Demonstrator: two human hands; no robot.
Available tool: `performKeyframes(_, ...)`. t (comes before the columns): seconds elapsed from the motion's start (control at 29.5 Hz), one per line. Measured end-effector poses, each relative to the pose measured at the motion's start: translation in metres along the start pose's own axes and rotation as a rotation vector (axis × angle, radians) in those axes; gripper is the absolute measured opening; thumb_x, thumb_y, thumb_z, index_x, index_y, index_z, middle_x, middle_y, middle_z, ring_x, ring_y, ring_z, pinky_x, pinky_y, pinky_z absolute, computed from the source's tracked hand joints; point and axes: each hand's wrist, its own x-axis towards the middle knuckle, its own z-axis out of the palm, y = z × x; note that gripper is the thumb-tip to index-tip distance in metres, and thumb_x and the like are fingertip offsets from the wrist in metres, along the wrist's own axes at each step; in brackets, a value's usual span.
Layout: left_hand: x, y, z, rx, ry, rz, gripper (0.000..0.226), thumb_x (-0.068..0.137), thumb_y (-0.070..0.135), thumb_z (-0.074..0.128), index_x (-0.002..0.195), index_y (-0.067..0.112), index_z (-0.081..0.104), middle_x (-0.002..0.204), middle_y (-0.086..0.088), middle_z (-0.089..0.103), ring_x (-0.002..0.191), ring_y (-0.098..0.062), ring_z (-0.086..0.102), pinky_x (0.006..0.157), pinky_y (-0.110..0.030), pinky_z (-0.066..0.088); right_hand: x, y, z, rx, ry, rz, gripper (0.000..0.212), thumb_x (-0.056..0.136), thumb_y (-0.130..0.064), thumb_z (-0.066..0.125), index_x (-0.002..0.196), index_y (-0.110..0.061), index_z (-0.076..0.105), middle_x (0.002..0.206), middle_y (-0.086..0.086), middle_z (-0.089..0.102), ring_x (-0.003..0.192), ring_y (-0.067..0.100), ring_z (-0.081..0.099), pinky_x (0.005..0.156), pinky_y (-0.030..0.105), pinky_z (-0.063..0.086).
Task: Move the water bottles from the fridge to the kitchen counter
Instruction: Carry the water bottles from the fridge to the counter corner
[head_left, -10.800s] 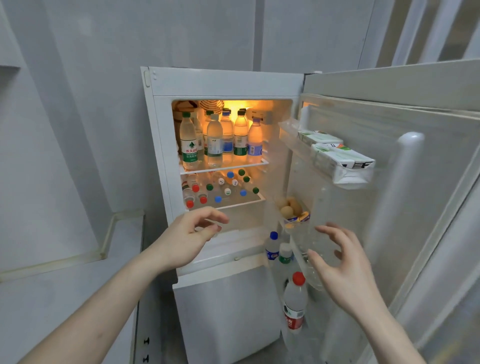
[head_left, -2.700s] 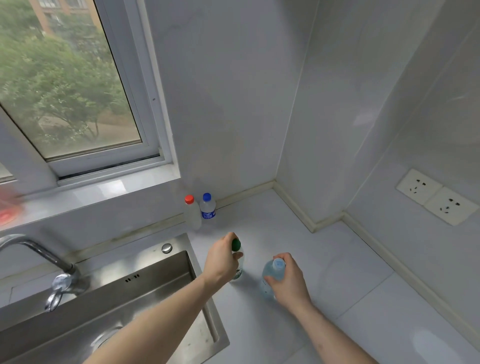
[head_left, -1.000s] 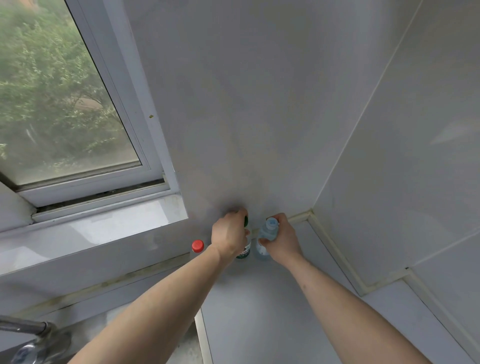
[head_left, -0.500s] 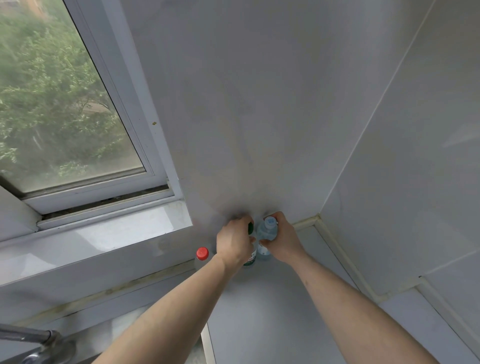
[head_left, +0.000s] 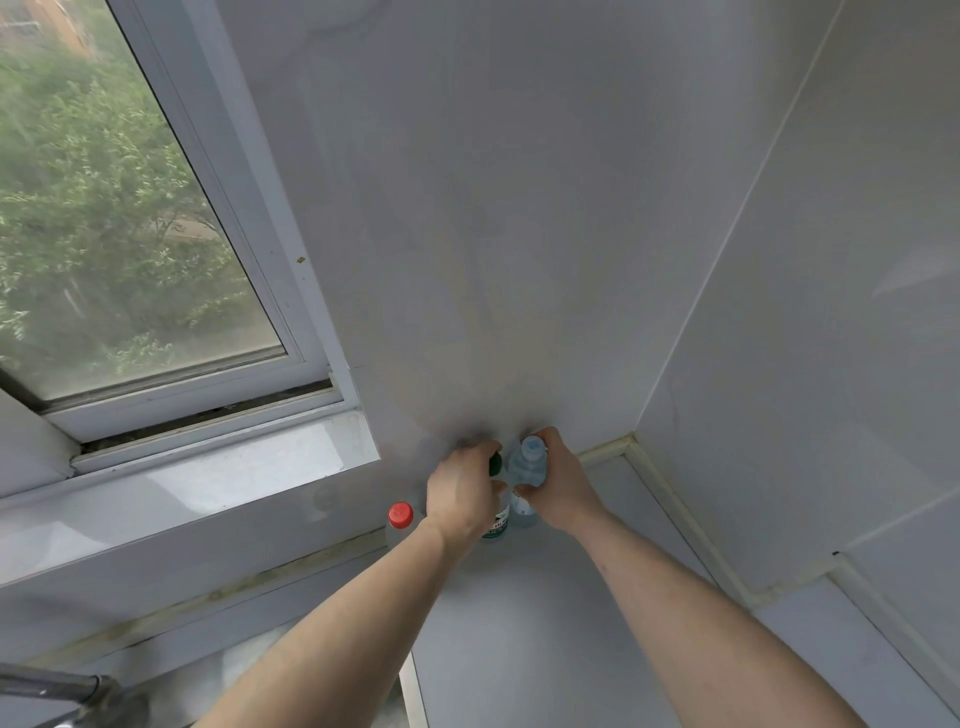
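While both arms reach forward over the kitchen counter (head_left: 545, 623), each hand grips a water bottle close to the back wall (head_left: 493, 234). The left hand (head_left: 460, 493) is curled round the upper part of the green-capped bottle (head_left: 495, 462), whose green and white label shows just below the fist. The right hand (head_left: 558, 488) wraps its fingers round the neck of the pale-capped bottle (head_left: 527, 467), a clear one with a light blue top. Both bottles stand upright, side by side and nearly touching, with their bases on the counter near the wall. A red-capped bottle (head_left: 400, 514) stands just to the left of the left hand, also on the counter against the wall; whether it touches the hand cannot be told. To the left a window (head_left: 119, 234) looks out on green trees above a pale sill (head_left: 208, 478). At the bottom left corner the dark curve of a tap (head_left: 57, 691) shows.
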Motion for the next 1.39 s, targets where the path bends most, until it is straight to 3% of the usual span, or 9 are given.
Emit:
performKeyframes(0.24,-0.008,0.002,-0.003,0.037,-0.006,0.026,0.046,0.096,0.010,0.062,0.140,0.020,0.052,0.133,0.001,0.062,0.113,-0.027,0.061,0.084,-0.034,0.051,-0.004,-0.002,-0.002,-0.039,-0.046,0.027,0.050,0.081,-0.001,0.074,0.116,-0.019,0.043,0.110,0.001,0.059,0.102,0.019,0.061,0.084,0.035,0.052)
performKeyframes(0.37,-0.013,-0.001,-0.009,0.138,-0.067,0.082,0.072,0.098,0.023,0.065,0.159,0.025,0.026,0.141,0.002,0.054,0.119,-0.028,0.058,0.084,-0.039,0.051,-0.011,-0.006,-0.004,-0.017,-0.049,0.043,0.054,0.080,-0.002,0.075,0.122,-0.021,0.046,0.115,0.002,0.061,0.108,0.022,0.062,0.092,0.039,0.053)
performKeyframes(0.44,-0.019,-0.007,-0.014,0.132,-0.063,0.095,0.080,0.097,0.025,0.066,0.162,0.027,0.020,0.147,0.002,0.051,0.122,-0.029,0.057,0.087,-0.040,0.053,-0.018,-0.004,-0.004,0.040,-0.010,0.072,0.059,0.084,-0.002,0.073,0.132,-0.022,0.047,0.125,0.001,0.060,0.117,0.020,0.060,0.098,0.033,0.050)
performKeyframes(0.58,-0.050,-0.019,-0.031,0.041,-0.038,0.107,0.078,0.093,0.022,0.069,0.159,0.031,0.028,0.157,0.007,0.041,0.135,-0.025,0.050,0.097,-0.039,0.051,-0.045,-0.009,-0.009,0.079,0.080,0.115,0.084,0.086,-0.001,0.071,0.158,-0.021,0.031,0.154,0.000,0.044,0.140,0.019,0.047,0.115,0.028,0.039)
performKeyframes(0.68,-0.090,-0.026,-0.052,-0.042,-0.009,0.133,0.068,0.091,0.025,0.070,0.153,0.032,0.041,0.155,0.011,0.041,0.137,-0.020,0.047,0.107,-0.032,0.045,-0.085,-0.031,-0.016,0.130,0.145,0.074,0.076,0.088,0.001,0.072,0.154,-0.015,0.038,0.143,-0.004,0.045,0.131,0.012,0.046,0.107,0.018,0.034)
performKeyframes(0.78,-0.146,-0.037,-0.071,-0.096,-0.028,0.150,0.061,0.093,0.034,0.070,0.150,0.033,0.047,0.156,0.016,0.040,0.142,-0.012,0.041,0.114,-0.023,0.034,-0.135,-0.041,-0.014,0.175,0.148,0.047,0.082,0.086,0.000,0.074,0.155,-0.023,0.036,0.151,-0.010,0.041,0.141,0.016,0.045,0.118,0.035,0.039)
performKeyframes(0.88,-0.213,-0.051,-0.083,-0.130,-0.022,0.151,0.056,0.096,0.039,0.067,0.148,0.042,0.046,0.157,0.026,0.033,0.146,-0.002,0.032,0.117,-0.022,0.030,-0.198,-0.053,-0.012,0.211,0.033,0.060,0.084,0.090,-0.003,0.070,0.157,-0.035,0.030,0.161,-0.014,0.035,0.145,0.012,0.040,0.115,0.033,0.040)
performKeyframes(1.19,-0.324,-0.071,-0.094,-0.160,-0.001,0.155,0.053,0.098,0.038,0.066,0.146,0.045,0.047,0.155,0.026,0.035,0.145,-0.003,0.034,0.119,-0.030,0.034,-0.349,-0.070,-0.019,0.111,-0.045,0.073,0.071,0.094,-0.026,0.070,0.146,-0.057,0.033,0.155,-0.017,0.041,0.143,0.006,0.043,0.118,0.035,0.041)
performKeyframes(1.39,-0.347,-0.034,-0.078,-0.173,-0.108,0.276,0.052,0.098,0.040,0.065,0.146,0.045,0.047,0.158,0.024,0.035,0.145,-0.005,0.034,0.118,-0.026,0.032,-0.433,-0.053,-0.033,0.030,0.044,0.119,0.069,0.095,-0.029,0.069,0.149,-0.055,0.033,0.148,-0.041,0.035,0.142,-0.009,0.035,0.123,0.032,0.034)
